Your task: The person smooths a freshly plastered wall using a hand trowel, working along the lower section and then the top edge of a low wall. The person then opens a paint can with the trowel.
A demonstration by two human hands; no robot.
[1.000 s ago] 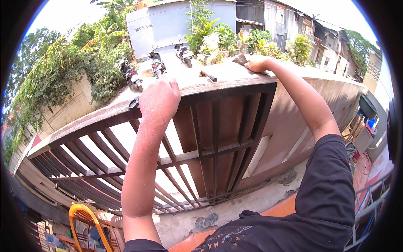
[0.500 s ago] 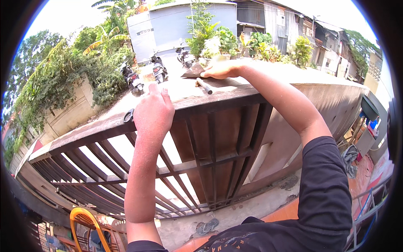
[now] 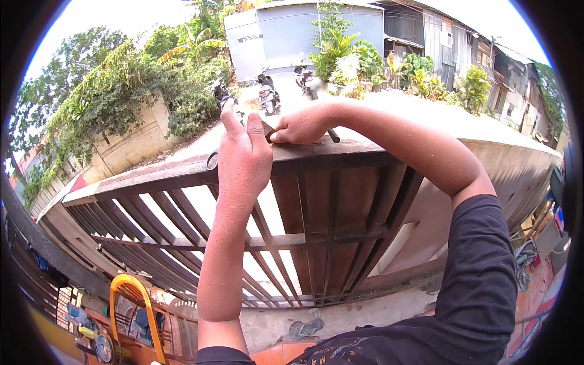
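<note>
My left hand (image 3: 245, 149) is at the top rail of a dark metal gate (image 3: 340, 159), its thumb apart from the raised forefinger; its other fingers are partly hidden. Close beside that thumb, my right hand (image 3: 301, 126) bends in over the rail, closed on a flat grey-brown piece (image 3: 267, 129). Most of this piece is covered by the hands, and its kind is unclear. A dark rod-like handle (image 3: 333, 135) sticks out from under the right hand on the rail. Left of my left wrist, a dark ring (image 3: 212, 159) stands at the rail.
Beyond the gate are parked motorbikes (image 3: 267, 94), potted plants (image 3: 359, 67) and a pale wall (image 3: 280, 42). A concrete wall (image 3: 486, 176) runs off to the right. An orange-framed chair (image 3: 128, 283) is at lower left, and a grey cloth (image 3: 306, 328) lies on the floor.
My right hand has come left and nearer with the flat piece, up to my left thumb. It now partly covers the dark handle. The whole view has shifted, moving the scene rightward.
</note>
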